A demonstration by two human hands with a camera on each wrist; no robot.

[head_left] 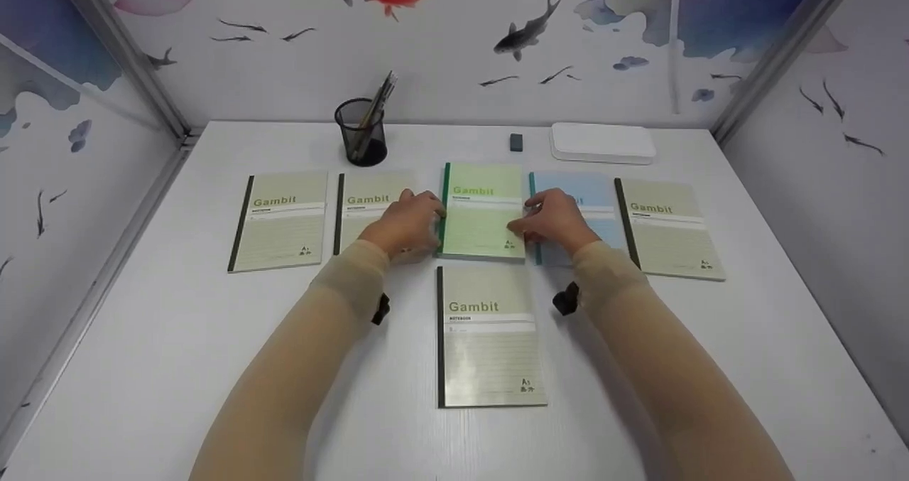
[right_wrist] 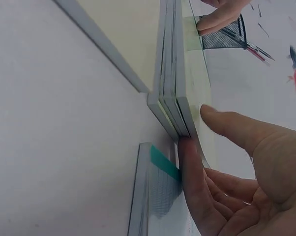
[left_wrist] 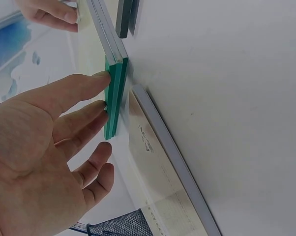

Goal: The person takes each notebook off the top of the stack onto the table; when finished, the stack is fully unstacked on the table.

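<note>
I have both hands at the green notebook (head_left: 483, 211), which lies cover up in the middle of the row on the white surface (head_left: 156, 325). From the wrist views it is the top of a small stack, more than one notebook thick. My left hand (head_left: 406, 224) is loosely spread, with the tips of the thumb and nearest fingers against the green spines; it grips nothing. My right hand (head_left: 557, 218) is relaxed also: its thumb reaches over the right part of the cover, one finger touches the side of the stack, and I see no firm clamp.

To its right lies the blue notebook (head_left: 602, 222), partly behind this hand. A beige notebook (head_left: 490, 357) lies just in front of the stack, toward me.

I judge that the step in hand is squaring the stack, because the hands face each other on its two long sides. In my opinion, the next move calls for light, equal pressure from both sides, so that the edges become even and the right fingers do not push the blue notebook away.
</note>
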